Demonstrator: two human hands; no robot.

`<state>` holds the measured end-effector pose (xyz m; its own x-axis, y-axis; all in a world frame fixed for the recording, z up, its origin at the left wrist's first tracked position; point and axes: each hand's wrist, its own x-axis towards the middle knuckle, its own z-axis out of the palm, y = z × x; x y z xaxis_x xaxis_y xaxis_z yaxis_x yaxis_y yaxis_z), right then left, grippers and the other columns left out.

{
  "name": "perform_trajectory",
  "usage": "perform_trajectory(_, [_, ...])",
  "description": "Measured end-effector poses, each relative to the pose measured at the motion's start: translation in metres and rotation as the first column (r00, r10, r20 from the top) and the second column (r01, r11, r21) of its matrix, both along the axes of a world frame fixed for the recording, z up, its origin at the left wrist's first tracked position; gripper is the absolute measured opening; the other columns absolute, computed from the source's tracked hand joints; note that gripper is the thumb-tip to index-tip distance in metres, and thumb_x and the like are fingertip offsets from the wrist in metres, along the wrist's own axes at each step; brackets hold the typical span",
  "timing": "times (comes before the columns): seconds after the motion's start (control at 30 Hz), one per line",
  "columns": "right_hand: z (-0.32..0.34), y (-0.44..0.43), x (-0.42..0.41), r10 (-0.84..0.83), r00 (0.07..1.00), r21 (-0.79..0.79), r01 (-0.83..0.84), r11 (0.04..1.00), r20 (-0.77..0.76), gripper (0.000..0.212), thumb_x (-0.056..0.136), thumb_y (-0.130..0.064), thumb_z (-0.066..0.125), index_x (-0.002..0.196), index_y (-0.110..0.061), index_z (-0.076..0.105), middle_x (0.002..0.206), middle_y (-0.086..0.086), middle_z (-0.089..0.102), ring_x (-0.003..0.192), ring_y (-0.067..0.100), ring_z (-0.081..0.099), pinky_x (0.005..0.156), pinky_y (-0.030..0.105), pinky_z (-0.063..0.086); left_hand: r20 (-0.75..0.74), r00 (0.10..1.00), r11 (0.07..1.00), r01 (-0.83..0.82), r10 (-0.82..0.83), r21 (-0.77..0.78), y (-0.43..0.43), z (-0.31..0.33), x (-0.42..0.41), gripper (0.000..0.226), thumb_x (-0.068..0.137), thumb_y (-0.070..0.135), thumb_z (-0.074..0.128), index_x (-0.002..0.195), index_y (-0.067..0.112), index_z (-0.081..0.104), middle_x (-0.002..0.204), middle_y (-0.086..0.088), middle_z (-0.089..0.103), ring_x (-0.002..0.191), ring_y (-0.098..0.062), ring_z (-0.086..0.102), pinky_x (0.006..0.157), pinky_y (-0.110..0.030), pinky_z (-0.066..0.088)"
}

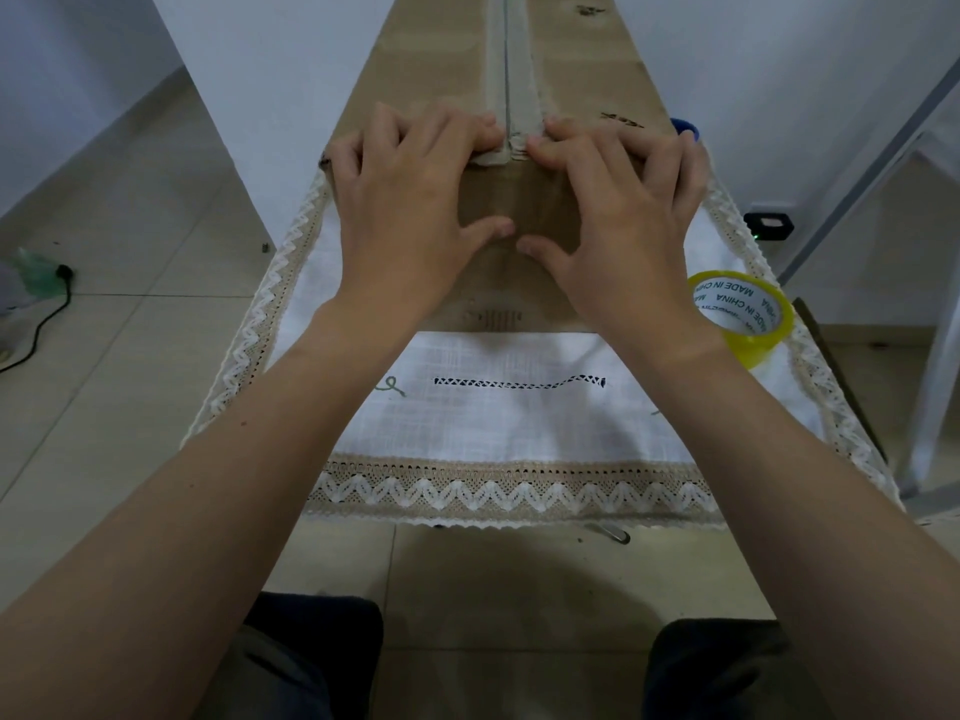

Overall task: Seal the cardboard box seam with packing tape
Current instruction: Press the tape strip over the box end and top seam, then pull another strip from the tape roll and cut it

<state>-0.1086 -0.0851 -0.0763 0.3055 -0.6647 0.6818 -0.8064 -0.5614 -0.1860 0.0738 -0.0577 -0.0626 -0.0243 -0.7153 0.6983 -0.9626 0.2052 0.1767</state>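
Left hand point(410, 200) and right hand point(618, 210), fingers spread and gripping nothing, press the cardboard box point(571, 70) on either side of its seam point(506, 59) (1 tape roll point(743, 317) sits to the right).

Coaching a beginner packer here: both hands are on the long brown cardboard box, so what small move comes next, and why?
Probably lift the right hand to fetch the yellow roll of packing tape on the white lace-edged cloth, while the left hand holds the flaps down. Both hands press the long brown cardboard box at its centre seam, and neither holds tape.
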Motion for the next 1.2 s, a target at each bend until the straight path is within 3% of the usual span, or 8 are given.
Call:
perform_trajectory(0.27, [-0.005,0.009,-0.011,0.031,0.999,-0.011,-0.032,0.999,-0.045,0.075,0.082,-0.025,0.074,0.152,-0.030,0.048,0.161,-0.009,0.044,0.149,0.028,0.036,0.126,0.064,0.009,0.032,0.999,0.999,0.018,-0.019,0.041,0.006,0.002,0.000,0.073,0.072,0.052,0.082,0.138,0.030,0.057,0.142,0.014,0.059,0.123,-0.029,0.051,0.103,-0.037,0.024])
perform_trajectory(0.4, [-0.014,0.019,-0.030,0.114,0.986,-0.080,-0.105,0.991,0.118,0.056,0.085,-0.012,0.065,0.140,-0.018,0.060,0.155,0.000,0.052,0.145,0.031,0.041,0.119,0.058,0.030,-0.036,0.998,0.998,0.056,-0.056,-0.012,0.013,-0.001,-0.009,0.059,0.082,0.043,0.070,0.138,0.026,0.061,0.145,0.012,0.059,0.129,-0.026,0.053,0.118,-0.046,0.026])
perform_trajectory(0.5, [-0.013,0.017,-0.050,0.054,0.979,-0.110,-0.032,0.993,0.197,0.039,0.083,-0.010,0.063,0.122,-0.013,0.067,0.138,0.003,0.061,0.124,0.033,0.053,0.102,0.039,0.040,-0.046,0.993,0.987,0.100,-0.107,-0.129,0.021,-0.013,-0.029,0.037,0.083,0.025,0.067,0.118,0.019,0.071,0.137,0.002,0.065,0.130,-0.027,0.057,0.120,-0.059,0.027])
perform_trajectory(0.6, [-0.009,0.010,-0.077,-0.060,0.971,-0.018,0.066,0.998,0.230,0.026,0.084,-0.012,0.061,0.110,-0.013,0.066,0.123,0.011,0.059,0.108,0.029,0.056,0.087,0.032,0.043,-0.064,0.990,0.974,0.108,-0.123,-0.200,0.027,-0.022,-0.053,0.017,0.080,0.013,0.065,0.092,0.020,0.075,0.122,0.003,0.071,0.120,-0.031,0.057,0.102,-0.051,0.040])
perform_trajectory(0.73, [-0.010,0.004,-0.111,-0.226,0.973,0.392,0.188,0.901,0.055,0.017,0.093,-0.024,0.064,0.108,-0.023,0.071,0.113,0.001,0.062,0.095,0.017,0.056,0.078,0.033,0.046,-0.145,0.950,0.961,0.276,-0.277,-0.030,0.025,-0.030,-0.081,0.020,0.082,0.005,0.059,0.077,0.018,0.074,0.088,0.005,0.073,0.089,-0.028,0.060,0.077,-0.044,0.048])
perform_trajectory(1.0, [-0.025,0.008,-0.130,-0.290,0.915,0.534,0.399,0.745,-0.280,0.040,0.088,-0.044,0.073,0.124,-0.033,0.063,0.109,0.000,0.069,0.127,0.036,0.044,0.100,0.049,0.032,-0.318,0.927,0.897,0.303,-0.200,0.321,0.017,-0.041,-0.111,0.034,0.082,0.004,0.054,0.075,0.027,0.078,0.073,0.017,0.064,0.056,0.002,0.051,0.057,-0.029,0.041])
perform_trajectory(1.1, [-0.030,0.007,-0.132,-0.311,0.923,0.518,0.385,0.764,-0.227,0.030,0.090,-0.031,0.071,0.119,-0.031,0.067,0.108,0.002,0.073,0.121,0.032,0.051,0.095,0.045,0.024,-0.424,0.895,0.863,0.319,-0.139,0.391,0.020,-0.040,-0.117,0.035,0.086,0.003,0.055,0.077,0.027,0.079,0.063,0.016,0.064,0.049,-0.007,0.051,0.052,-0.026,0.041])
perform_trajectory(1.2, [-0.021,0.013,-0.125,-0.377,0.926,0.499,0.320,0.805,0.015,0.037,0.093,-0.020,0.064,0.128,-0.028,0.058,0.100,-0.003,0.069,0.111,0.026,0.058,0.094,0.042,0.024,-0.617,0.784,0.830,0.384,-0.062,0.404,0.024,-0.036,-0.119,0.035,0.088,0.002,0.055,0.080,0.026,0.079,0.069,0.012,0.073,0.057,-0.003,0.060,0.055,-0.024,0.049])
